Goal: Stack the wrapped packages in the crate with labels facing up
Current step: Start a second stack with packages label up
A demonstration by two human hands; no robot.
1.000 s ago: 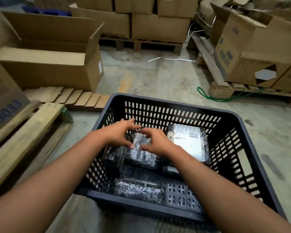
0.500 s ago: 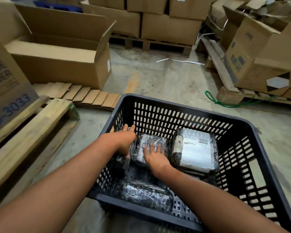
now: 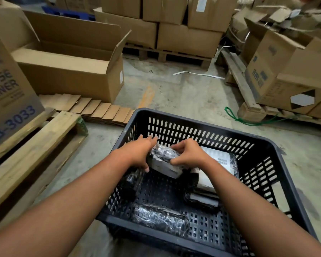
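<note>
Nearest, against the front wall of the black slotted plastic crate (image 3: 267, 145), lies a dark film-wrapped package (image 3: 160, 219), long axis across, no label visible on top, untouched. Just beyond, bare perforated crate floor. Above that floor, held clear of it between both hands, tilts the small film-wrapped package with a pale face (image 3: 164, 163): long axis running from far-left down to near-right, pale face turned toward the camera and downward rather than up. Left hand (image 3: 139, 154) clasps the far-left end, fingers curled over the top, thumb beneath; right hand (image 3: 188, 154) pinches the right edge, fingers closed on the wrap. Equally near, both hands. Judged from this: still needs rolling to bring the label up before setting down. Immediately right, partly under the right wrist, sits a stack of wrapped packages topped by a white barcode label (image 3: 222, 161), label up. Beyond the crate, an open brown cardboard box (image 3: 67, 75) on concrete.
</note>
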